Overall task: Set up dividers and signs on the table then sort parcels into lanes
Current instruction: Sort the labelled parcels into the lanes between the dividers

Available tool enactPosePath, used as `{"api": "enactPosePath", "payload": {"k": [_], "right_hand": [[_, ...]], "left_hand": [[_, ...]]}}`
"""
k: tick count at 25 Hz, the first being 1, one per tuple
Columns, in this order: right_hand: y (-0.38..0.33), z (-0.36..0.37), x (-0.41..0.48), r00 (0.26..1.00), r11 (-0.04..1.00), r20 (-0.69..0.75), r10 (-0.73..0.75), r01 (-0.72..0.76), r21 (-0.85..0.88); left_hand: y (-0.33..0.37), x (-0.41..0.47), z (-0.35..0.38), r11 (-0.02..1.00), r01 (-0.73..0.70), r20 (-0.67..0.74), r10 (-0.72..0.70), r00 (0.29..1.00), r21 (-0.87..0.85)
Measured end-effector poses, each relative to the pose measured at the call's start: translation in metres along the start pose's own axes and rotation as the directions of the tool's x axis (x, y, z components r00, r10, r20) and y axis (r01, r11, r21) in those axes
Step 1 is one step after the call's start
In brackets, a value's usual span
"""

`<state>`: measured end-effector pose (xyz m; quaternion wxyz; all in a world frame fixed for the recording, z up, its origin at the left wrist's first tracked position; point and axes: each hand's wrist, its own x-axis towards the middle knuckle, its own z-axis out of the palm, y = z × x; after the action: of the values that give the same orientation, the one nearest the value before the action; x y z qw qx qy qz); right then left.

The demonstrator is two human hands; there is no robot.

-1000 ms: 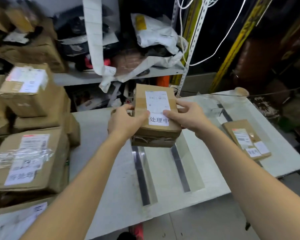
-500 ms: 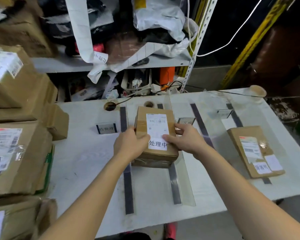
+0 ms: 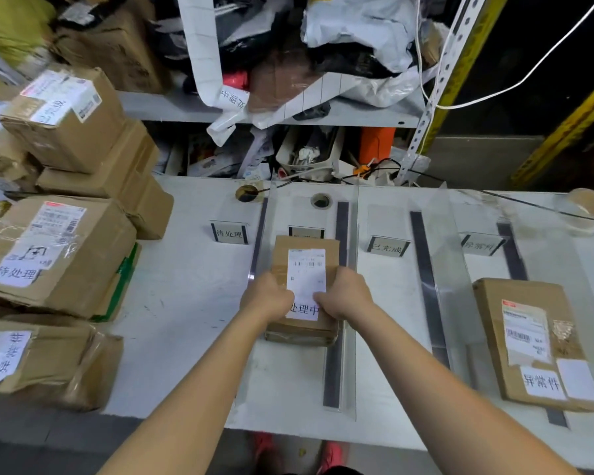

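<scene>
A small brown parcel (image 3: 306, 255) with a white label sits in the second lane of the white table (image 3: 189, 303), between two clear dividers (image 3: 350, 269). My left hand (image 3: 266, 298) grips its near left side and my right hand (image 3: 345, 294) its near right side. The parcel half hides that lane's sign (image 3: 306, 232). Three more lane signs stand behind: one on the left (image 3: 229, 233), one to the right (image 3: 387, 247), one far right (image 3: 479, 245). A flat parcel (image 3: 525, 341) lies in the far right lane.
Stacked cardboard parcels (image 3: 48, 255) crowd the table's left end. A cluttered shelf (image 3: 288, 111) of bags and boxes runs behind the table. A tape roll (image 3: 592, 204) sits at the far right corner. Dark strips (image 3: 426, 286) run along the divider bases.
Both hands have brought the small parcel down and forward from mid-air into the second lane. My view has tilted down, so the signs and lanes now show fully.
</scene>
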<state>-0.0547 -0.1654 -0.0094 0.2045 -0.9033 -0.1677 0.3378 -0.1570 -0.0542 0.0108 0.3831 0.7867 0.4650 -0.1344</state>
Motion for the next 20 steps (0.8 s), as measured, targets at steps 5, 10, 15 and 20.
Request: {"api": "enactPosePath", "payload": {"k": [5, 10, 15, 20], "right_hand": [[-0.003, 0.019, 0.007, 0.999, 0.999, -0.028, 0.025, -0.026, -0.044], [-0.013, 0.005, -0.005, 0.997, 0.997, -0.065, -0.047, 0.043, -0.058], [-0.052, -0.046, -0.013, 0.937, 0.938, -0.116, -0.329, 0.31, -0.157], [-0.143, -0.065, -0.011, 0.798, 0.775, -0.055, -0.6, 0.562, -0.289]], "left_hand": [[-0.005, 0.002, 0.012, 0.999, -0.04, -0.06, 0.041, 0.997, 0.014], [-0.001, -0.005, -0.004, 0.975, -0.15, -0.071, 0.14, 0.988, -0.162], [0.01, -0.028, -0.088, 0.867, -0.167, -0.134, 0.117, 0.984, -0.47], [-0.032, -0.042, -0.208, 0.989, -0.151, -0.478, 0.138, 0.868, 0.012]]}}
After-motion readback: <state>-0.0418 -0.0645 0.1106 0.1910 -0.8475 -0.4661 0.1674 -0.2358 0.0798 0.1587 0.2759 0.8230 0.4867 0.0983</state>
